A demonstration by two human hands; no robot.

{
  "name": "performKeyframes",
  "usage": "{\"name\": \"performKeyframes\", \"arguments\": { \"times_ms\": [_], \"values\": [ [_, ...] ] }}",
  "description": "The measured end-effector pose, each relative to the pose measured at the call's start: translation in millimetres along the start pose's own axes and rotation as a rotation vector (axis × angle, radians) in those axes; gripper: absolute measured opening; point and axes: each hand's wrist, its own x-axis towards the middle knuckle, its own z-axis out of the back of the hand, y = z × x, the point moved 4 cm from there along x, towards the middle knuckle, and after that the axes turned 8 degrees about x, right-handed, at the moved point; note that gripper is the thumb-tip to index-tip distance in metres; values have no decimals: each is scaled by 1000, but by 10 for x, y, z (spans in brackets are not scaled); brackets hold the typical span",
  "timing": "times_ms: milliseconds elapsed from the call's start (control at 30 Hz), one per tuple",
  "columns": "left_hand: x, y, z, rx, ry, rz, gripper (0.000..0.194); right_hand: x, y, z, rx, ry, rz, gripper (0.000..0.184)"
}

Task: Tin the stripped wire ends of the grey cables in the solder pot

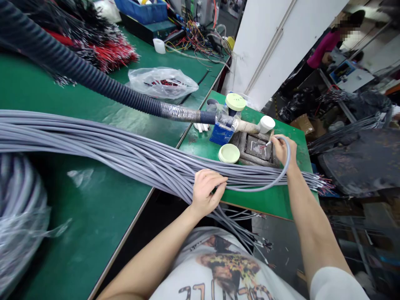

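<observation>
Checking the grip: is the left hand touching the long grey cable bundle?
Touching: in the head view, the left hand lies on the long grey cable bundle.

I'm getting a bright, evenly lit feed, the light seemingly from overhead, with soft shadows, glare on the plastic bag and a sheen along the grey cable bundle. The corrugated hose blurs top left; the frame edges bow outward.

We find one head-worn camera, looking forward and down from above the wearer's white printed T-shirt. We record the left hand and right hand close by in the near middle, the green workbench extending far left, and a white partition far right.
</observation>
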Motion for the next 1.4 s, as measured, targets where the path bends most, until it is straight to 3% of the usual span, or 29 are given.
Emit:
{"name": "performKeyframes", "arguments": {
  "times_ms": [533, 700, 800, 900, 967, 1033, 1167, 1400],
  "values": [
    [5, -1, -11, 7, 7, -5, 18, 15, -36, -180, -90, 50, 1, 26],
    [7, 55, 4, 8, 0, 1, 17, -146, 376, 244, 33, -37, 33, 24],
    [10, -11, -27, -14, -3, 12, 18, -476, 756, 566, 227, -128, 37, 21],
    [-10, -264, -187, -235, 57, 41, 22, -926, 1072, 711, 452, -162, 140, 23],
    [-43, -470, -381, -501, 167, 160, 22, -1236, 1183, 734, 528, -231, 224, 29],
    [-102, -635, -609, -729, 322, 373, 26, -1514, 1216, 711, 531, -277, 251, 32],
    [-235, -774, -891, -1050, 475, 719, 33, -1923, 1200, 653, 487, -243, 244, 36],
    [-394, -773, -940, -1192, 535, 865, 33, -2257, 1131, 604, 538, -216, 208, 40]
  ]
}}
